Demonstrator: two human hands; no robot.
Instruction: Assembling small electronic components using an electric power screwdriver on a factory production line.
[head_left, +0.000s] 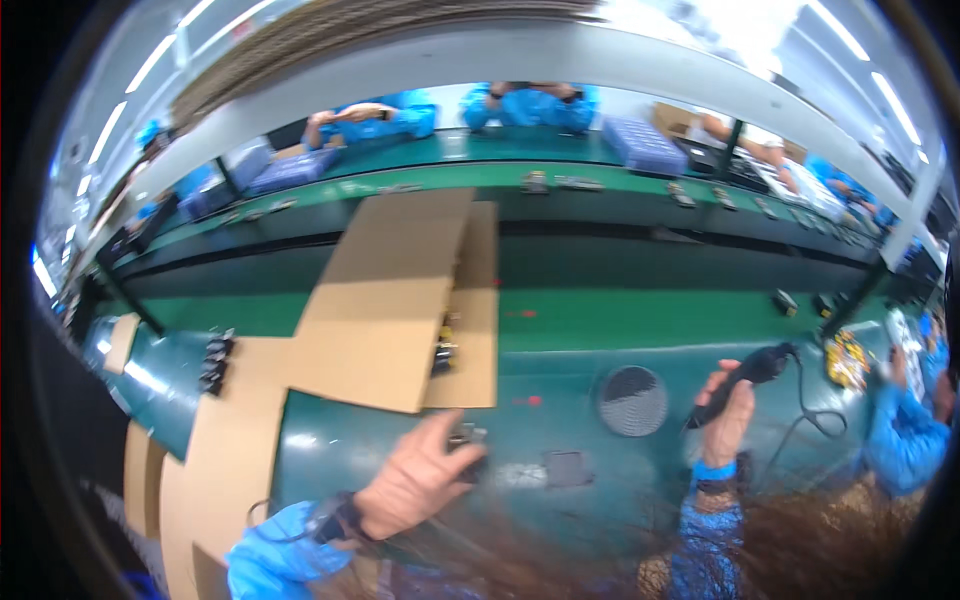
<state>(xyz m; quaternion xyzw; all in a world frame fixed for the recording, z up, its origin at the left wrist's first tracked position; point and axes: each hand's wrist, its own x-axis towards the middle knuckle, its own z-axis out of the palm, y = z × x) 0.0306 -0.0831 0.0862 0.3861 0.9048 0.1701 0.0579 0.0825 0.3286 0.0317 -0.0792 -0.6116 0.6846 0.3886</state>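
A small part [469,437] is being held in the left hand [418,478] — over the green worktop [335,450], near the cardboard [388,290] — while a black corded tool [767,363] is being gripped in the right hand [730,422].

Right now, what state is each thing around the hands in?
Left hand: curled around a small metallic part.
Right hand: closed on a black corded tool.
Tool cord: slack, looped.
Upper cardboard sheet: lapped over the lower sheet.
Round ridged disc: lying flat, uncovered.
Square gray pad: lying flat, uncovered.
Black parts at left: lined up in a row.
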